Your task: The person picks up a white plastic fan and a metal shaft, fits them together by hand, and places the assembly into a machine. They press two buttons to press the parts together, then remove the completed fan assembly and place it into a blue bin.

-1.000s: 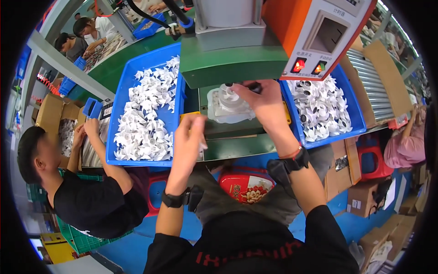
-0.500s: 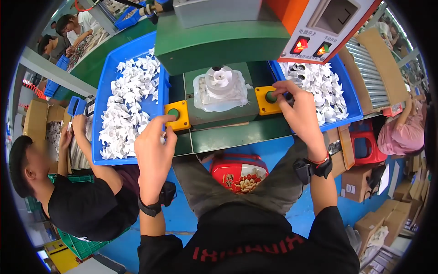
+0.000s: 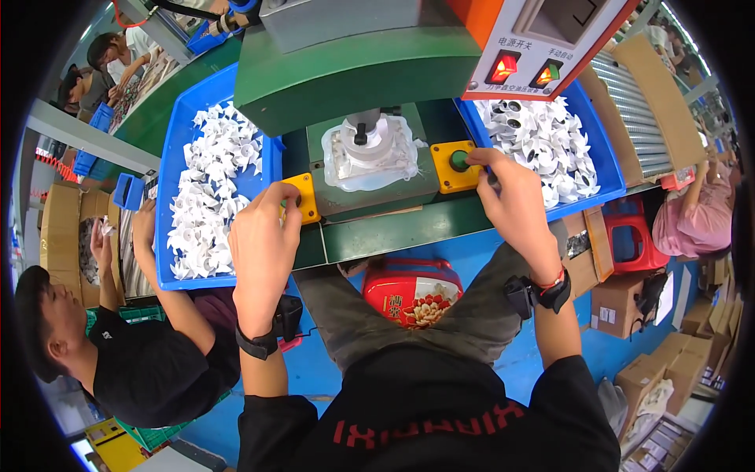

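Observation:
My left hand (image 3: 263,236) reaches the left yellow button box (image 3: 303,197), its index finger and thumb apart around the green button, which they mostly hide. On the right box (image 3: 447,179), the index fingertip of my right hand (image 3: 515,193) touches the green button (image 3: 459,161); the thumb is lower and apart. Neither hand holds anything. Between the boxes, the metal ram (image 3: 364,126) of a green press (image 3: 354,75) is down at a round, whitish fixture (image 3: 370,151). The white bladed fan wheel there is now mostly hidden by the ram.
Blue bins of white fan wheels stand left (image 3: 163,236) and right (image 3: 617,177). An orange-and-white control box (image 3: 527,59) with two lit switches hangs above. A co-worker (image 3: 149,346) sits at left. A red bag (image 3: 409,295) lies between my legs.
The ram has come down over the fan wheel in the fixture. Both hands stay at their buttons. The view has shifted slightly, and the co-worker at left has raised a hand with a small white part.

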The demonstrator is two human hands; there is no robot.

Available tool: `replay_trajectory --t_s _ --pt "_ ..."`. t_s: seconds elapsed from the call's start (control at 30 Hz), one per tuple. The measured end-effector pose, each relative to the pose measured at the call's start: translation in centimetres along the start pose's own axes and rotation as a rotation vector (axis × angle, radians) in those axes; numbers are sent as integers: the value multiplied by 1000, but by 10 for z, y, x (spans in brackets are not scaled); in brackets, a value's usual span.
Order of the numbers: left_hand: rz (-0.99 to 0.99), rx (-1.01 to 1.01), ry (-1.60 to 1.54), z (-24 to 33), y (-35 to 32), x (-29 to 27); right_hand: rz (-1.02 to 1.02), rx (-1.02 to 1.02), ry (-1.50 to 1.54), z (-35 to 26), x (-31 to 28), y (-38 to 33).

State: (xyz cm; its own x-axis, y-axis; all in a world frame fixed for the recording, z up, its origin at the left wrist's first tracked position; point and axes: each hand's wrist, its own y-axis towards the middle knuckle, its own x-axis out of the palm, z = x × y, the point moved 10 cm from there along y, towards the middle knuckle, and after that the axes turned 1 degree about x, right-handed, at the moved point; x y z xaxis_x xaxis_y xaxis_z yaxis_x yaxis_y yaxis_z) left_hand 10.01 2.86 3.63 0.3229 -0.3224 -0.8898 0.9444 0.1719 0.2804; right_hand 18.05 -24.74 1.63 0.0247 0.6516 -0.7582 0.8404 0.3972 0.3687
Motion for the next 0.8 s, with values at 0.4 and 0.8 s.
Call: replay_trajectory --t_s 0.4,0.8 --pt "348 200 -403 54 38 2 92 268 110 22 -14 -11" --pt "274 120 -511 53 52 9 69 237 104 19 -7 -11"
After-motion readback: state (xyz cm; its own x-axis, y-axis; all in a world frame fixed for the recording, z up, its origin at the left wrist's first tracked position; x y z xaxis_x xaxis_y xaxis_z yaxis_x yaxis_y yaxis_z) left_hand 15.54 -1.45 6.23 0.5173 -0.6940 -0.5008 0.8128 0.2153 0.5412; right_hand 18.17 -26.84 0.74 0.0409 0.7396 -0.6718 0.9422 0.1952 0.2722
